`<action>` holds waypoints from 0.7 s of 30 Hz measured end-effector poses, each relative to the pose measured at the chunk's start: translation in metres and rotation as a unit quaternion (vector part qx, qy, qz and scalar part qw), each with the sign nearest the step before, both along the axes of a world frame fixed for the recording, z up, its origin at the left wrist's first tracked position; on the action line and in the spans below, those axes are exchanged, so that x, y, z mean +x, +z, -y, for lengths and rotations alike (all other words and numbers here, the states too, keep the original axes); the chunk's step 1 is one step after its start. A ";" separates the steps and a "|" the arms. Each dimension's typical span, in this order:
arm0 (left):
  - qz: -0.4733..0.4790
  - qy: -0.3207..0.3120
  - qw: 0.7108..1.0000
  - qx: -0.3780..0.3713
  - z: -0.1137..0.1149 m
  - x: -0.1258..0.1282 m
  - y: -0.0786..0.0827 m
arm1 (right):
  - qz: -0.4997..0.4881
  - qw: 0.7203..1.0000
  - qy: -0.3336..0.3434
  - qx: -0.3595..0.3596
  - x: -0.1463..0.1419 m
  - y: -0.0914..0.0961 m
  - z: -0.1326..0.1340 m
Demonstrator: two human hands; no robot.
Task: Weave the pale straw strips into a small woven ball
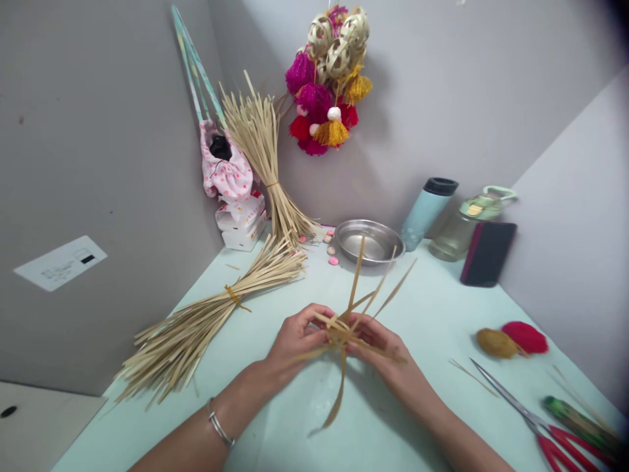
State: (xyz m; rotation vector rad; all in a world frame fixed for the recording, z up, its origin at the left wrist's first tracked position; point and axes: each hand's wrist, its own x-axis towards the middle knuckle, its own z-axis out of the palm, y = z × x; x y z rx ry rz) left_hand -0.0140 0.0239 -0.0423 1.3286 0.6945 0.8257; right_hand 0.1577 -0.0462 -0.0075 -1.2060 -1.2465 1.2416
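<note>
Pinched between the fingertips of the left hand (pixel 295 337) and the right hand (pixel 381 347), near the front middle of the table (pixel 432 308) — a small crossing of flat straw strips (pixel 343 333). Both grips narrow, thumbs and forefingers closed on the crossing from either side. Exact lay of the weave hidden behind the fingers. Hard to tell whether the hands rest on the surface or hang just above it. Several loose ends fanning up toward the back, one longer end drooping down between the wrists. Silver bracelet (pixel 219 426) on the left wrist. Both forearms cut off by the lower edge.

To the left, a tied straw bundle (pixel 211 321) lying flat, its splayed ends at the table's left edge. Behind it, an upright bundle (pixel 265 164) standing in the corner, beside a pink spotted cloth (pixel 223 174) and white boxes (pixel 243 223).

Along the back, a steel bowl (pixel 371 240), small beads (pixel 334 260) just beside it, a pale blue tumbler (pixel 426 211), a green-lidded jug (pixel 466 226) and a dark case (pixel 488 252) against the right wall. Overhead, a hanging ornament (pixel 331 85) of woven balls and tassels, its top cut off.

To the right, a brown pompom (pixel 496 343) just beside a red pompom (pixel 525 336). Further right, red-handled scissors (pixel 540 426) and a green object (pixel 574 416) — blurred, clipped by the corner. Bare pale surface all round the hands, widest between them and the bowl.
</note>
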 end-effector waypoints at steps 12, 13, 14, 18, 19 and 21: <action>0.036 -0.138 0.985 -0.100 -0.012 -0.017 0.019 | -0.096 0.993 0.024 -0.057 0.010 -0.003 0.001; 0.042 -0.143 0.982 -0.113 -0.013 -0.019 0.019 | -0.098 0.993 0.029 -0.058 0.010 -0.002 0.002; 0.047 -0.142 0.981 -0.122 -0.013 -0.019 0.019 | -0.097 0.993 0.032 -0.058 0.010 0.000 0.002; 0.054 -0.127 0.983 -0.124 -0.012 -0.016 0.017 | -0.097 0.993 0.032 -0.058 0.008 0.003 0.002; 0.054 -0.122 0.984 -0.122 -0.012 -0.015 0.017 | -0.103 0.992 0.029 -0.063 0.008 0.003 0.002; 0.055 -0.113 0.985 -0.121 -0.011 -0.014 0.018 | -0.125 0.989 0.032 -0.075 0.009 0.004 0.002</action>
